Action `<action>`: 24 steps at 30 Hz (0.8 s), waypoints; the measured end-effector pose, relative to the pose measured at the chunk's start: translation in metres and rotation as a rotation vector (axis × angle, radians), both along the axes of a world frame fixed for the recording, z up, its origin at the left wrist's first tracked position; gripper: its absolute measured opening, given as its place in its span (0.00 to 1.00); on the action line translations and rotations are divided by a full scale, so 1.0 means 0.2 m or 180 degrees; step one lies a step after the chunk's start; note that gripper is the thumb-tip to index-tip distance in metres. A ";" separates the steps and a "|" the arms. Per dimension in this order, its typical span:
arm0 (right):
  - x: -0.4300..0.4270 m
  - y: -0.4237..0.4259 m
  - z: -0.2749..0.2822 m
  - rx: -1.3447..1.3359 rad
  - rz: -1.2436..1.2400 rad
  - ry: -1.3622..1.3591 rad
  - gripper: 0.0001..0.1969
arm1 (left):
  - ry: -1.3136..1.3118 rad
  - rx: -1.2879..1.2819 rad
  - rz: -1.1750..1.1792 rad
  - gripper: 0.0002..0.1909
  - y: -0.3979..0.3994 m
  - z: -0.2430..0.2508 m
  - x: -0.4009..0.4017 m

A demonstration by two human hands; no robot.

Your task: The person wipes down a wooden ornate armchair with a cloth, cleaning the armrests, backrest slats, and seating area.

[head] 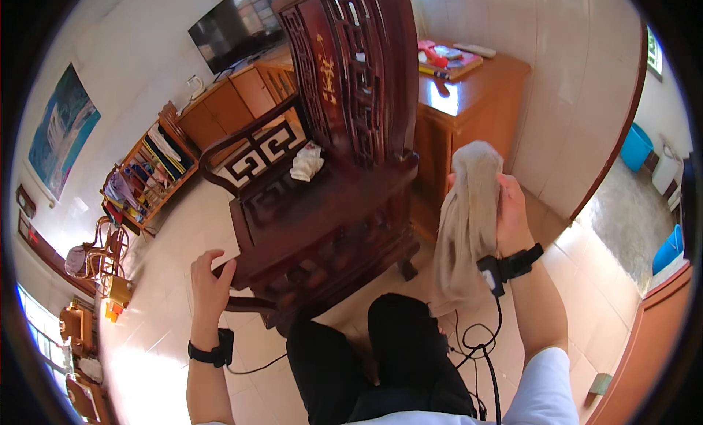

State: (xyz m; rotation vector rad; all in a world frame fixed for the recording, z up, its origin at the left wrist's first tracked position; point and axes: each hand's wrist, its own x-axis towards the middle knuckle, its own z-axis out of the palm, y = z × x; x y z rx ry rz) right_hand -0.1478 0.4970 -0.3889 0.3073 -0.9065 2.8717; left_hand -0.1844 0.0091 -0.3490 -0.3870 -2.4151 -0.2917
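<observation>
A dark carved wooden armchair [329, 189] stands before me, its near armrest towards me. My left hand [211, 279] rests at the front end of that armrest, fingers around its tip. To the right of the chair, my right hand [508, 211] holds up a pale beige cloth [469, 216], which hangs down in loose folds; the hand's far fingers are partly behind it. A crumpled white cloth [306, 162] lies on the chair seat near the far armrest. Both wrists wear black bands with devices and cables.
Behind the chair, a wooden cabinet [483, 95] bears books and a red object. A television [236, 27] stands on a low cabinet at the back left. Clothes fill a wooden rack [151, 175] at left. Black cables [480, 345] hang by my right knee. A doorway opens at right.
</observation>
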 end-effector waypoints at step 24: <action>-0.72 0.11 0.57 0.5424 -0.5306 0.1647 0.18 | -0.0749 0.0724 0.0571 0.13 -0.04 -0.12 -0.08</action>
